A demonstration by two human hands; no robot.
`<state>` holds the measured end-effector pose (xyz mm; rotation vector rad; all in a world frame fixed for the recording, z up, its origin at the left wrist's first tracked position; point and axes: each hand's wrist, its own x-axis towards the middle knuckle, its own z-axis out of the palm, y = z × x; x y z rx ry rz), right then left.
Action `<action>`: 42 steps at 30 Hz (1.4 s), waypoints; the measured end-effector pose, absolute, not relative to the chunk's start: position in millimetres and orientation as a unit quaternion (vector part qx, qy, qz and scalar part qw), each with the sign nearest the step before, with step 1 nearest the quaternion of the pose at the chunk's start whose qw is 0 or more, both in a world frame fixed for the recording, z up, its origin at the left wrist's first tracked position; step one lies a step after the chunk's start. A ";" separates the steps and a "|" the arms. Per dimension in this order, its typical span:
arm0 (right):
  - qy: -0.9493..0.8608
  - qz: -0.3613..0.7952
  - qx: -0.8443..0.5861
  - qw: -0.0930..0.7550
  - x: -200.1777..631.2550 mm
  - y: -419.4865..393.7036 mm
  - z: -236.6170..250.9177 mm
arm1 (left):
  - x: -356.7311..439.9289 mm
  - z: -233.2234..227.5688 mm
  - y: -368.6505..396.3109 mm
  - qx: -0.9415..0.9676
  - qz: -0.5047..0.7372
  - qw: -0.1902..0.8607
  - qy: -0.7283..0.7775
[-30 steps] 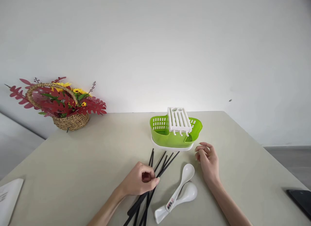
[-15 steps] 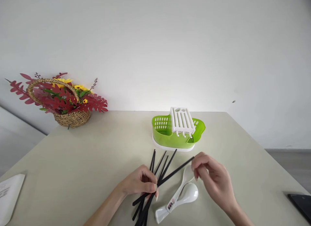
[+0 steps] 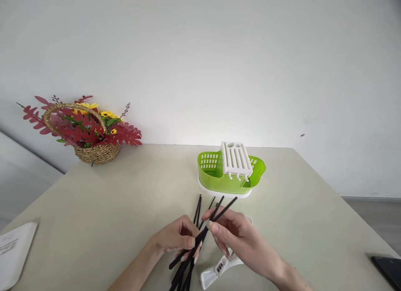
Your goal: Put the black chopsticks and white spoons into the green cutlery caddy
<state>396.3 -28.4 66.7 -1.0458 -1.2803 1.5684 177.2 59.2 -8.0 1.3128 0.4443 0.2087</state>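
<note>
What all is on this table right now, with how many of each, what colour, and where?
chopsticks: several, black, fanned out at table centre, some held by both hands
cutlery drainer: one, green with white insert and base, behind the chopsticks
spoons: white, count unclear, mostly hidden under the right hand
flower basket: one, wicker, red leaves and yellow flowers, far left corner
paper: one, white, near left edge
dark flat device: one, black, near right edge
table: one, beige
left hand: gripping chopsticks
right hand: fingers pinching a chopstick

A flower basket (image 3: 94,134), paper (image 3: 14,251) and a dark phone (image 3: 388,268) sit on the table (image 3: 125,199).
</note>
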 end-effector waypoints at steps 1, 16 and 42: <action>-0.514 0.608 -0.428 0.428 395.2 -28.3 68.7 | 177.0 -8.8 59.4 0.601 0.086 0.772 0.186; -0.539 0.407 -0.536 0.507 406.3 -29.3 85.4 | 182.0 -1.1 55.9 0.592 0.132 0.777 0.168; -0.627 0.280 -0.543 0.483 423.3 -36.9 109.3 | 184.7 -10.1 58.5 0.560 0.201 0.780 0.194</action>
